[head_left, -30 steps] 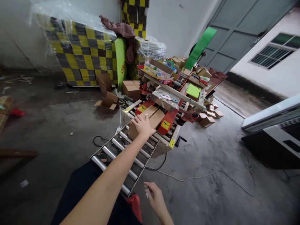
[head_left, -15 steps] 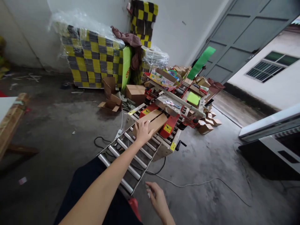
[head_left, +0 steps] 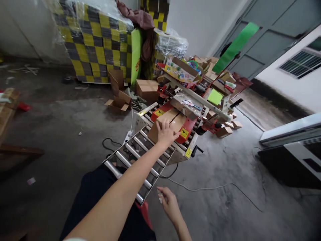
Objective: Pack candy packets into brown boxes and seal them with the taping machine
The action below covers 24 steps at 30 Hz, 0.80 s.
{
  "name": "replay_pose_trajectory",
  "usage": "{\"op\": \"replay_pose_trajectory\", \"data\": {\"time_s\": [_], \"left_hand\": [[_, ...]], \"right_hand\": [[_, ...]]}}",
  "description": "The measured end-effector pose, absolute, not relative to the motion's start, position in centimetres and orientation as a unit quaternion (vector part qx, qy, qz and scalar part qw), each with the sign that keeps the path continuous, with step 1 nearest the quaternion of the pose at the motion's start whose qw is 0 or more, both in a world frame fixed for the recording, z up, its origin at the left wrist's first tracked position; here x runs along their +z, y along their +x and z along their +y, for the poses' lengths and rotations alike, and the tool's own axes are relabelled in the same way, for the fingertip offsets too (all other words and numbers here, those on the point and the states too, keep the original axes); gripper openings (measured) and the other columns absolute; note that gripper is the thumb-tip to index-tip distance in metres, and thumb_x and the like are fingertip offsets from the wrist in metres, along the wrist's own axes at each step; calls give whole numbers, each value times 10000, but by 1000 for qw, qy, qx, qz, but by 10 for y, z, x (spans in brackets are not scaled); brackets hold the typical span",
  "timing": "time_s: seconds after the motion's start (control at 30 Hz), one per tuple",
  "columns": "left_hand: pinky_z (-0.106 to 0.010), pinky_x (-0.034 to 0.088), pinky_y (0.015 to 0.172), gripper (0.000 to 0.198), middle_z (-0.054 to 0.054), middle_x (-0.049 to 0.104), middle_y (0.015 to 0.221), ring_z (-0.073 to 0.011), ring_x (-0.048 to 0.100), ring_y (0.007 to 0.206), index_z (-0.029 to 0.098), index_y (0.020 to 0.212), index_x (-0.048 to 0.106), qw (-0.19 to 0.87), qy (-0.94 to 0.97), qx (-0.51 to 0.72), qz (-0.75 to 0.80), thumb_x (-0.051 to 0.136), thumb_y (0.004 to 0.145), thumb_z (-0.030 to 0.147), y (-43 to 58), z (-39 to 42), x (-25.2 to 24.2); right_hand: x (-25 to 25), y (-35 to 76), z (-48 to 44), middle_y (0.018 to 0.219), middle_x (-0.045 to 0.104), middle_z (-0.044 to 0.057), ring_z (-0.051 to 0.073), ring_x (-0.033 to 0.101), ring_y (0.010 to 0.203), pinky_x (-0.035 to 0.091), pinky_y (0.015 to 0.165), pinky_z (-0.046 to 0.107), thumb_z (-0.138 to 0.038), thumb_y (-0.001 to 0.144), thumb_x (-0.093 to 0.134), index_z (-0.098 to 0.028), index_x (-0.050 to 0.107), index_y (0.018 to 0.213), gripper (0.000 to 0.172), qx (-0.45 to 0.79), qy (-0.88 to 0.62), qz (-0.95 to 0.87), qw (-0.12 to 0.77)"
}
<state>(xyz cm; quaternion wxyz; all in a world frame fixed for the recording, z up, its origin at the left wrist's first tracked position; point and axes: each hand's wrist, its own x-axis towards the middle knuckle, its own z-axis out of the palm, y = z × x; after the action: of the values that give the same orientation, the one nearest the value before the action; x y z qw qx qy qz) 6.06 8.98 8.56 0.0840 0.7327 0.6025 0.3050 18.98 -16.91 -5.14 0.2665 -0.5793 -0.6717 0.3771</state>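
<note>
My left hand (head_left: 166,133) reaches far forward and lies flat, fingers spread, on the near end of a brown cardboard box (head_left: 176,122). The box stands on the roller conveyor (head_left: 134,156), partly between the red side guides (head_left: 187,129) of a carton-sealing machine (head_left: 195,100). My right hand (head_left: 169,203) hangs low beside the conveyor's near end, fingers loosely apart and slightly curled. Small white spots show at its fingertips; I cannot make out what they are. My dark trouser leg (head_left: 97,194) fills the bottom.
Plastic-wrapped stacks of yellow-and-black flat cartons (head_left: 97,40) stand by the wall. Loose cardboard boxes (head_left: 119,100) lie on the concrete floor, and cables (head_left: 213,187) run across it. Small boxes (head_left: 224,130) pile up beyond the machine. A white appliance (head_left: 291,140) sits at right, a wooden edge (head_left: 7,110) at left.
My left hand has pushed the box farther in between the red guides. The view has drifted closer and to the left. My right hand has stayed about where it was.
</note>
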Motion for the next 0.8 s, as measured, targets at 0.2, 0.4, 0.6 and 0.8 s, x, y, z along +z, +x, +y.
{"op": "replay_pose_trajectory", "data": {"time_s": [0.2, 0.4, 0.6, 0.8], "left_hand": [[-485, 334, 1226, 462, -228, 424, 1552, -328, 371, 1500, 126, 1428, 548, 115, 757, 297, 570, 469, 1010, 305, 56, 87, 93], [-550, 430, 1166, 439, -236, 465, 1473, -387, 477, 1417, 146, 1291, 626, 156, 727, 273, 611, 654, 859, 219, -20, -28, -18], [-581, 485, 1102, 364, -201, 492, 1421, -381, 526, 1342, 193, 1209, 641, 65, 607, 384, 693, 567, 923, 405, -162, -143, -40], [-523, 484, 1115, 304, -154, 559, 1341, -316, 566, 1305, 213, 1175, 620, -99, 483, 341, 800, 556, 944, 399, -252, -278, 60]], "right_hand": [[-42, 220, -185, 975, 780, 96, 209, 745, 854, 608, 785, 295, -298, 917, 551, -219, 781, 1104, 306, 312, -603, -667, 306], [-42, 224, -200, 1006, 781, 106, 242, 752, 917, 614, 837, 349, -280, 901, 548, -227, 782, 1109, 318, 337, -608, -662, 278], [-27, 196, -172, 1011, 781, 84, 265, 741, 929, 607, 858, 385, -260, 872, 523, -255, 788, 1104, 352, 365, -573, -683, 269], [-46, 183, -169, 1130, 770, 132, 271, 735, 1012, 603, 903, 396, -450, 902, 524, -201, 770, 1126, 416, 386, -511, -730, 239]]}}
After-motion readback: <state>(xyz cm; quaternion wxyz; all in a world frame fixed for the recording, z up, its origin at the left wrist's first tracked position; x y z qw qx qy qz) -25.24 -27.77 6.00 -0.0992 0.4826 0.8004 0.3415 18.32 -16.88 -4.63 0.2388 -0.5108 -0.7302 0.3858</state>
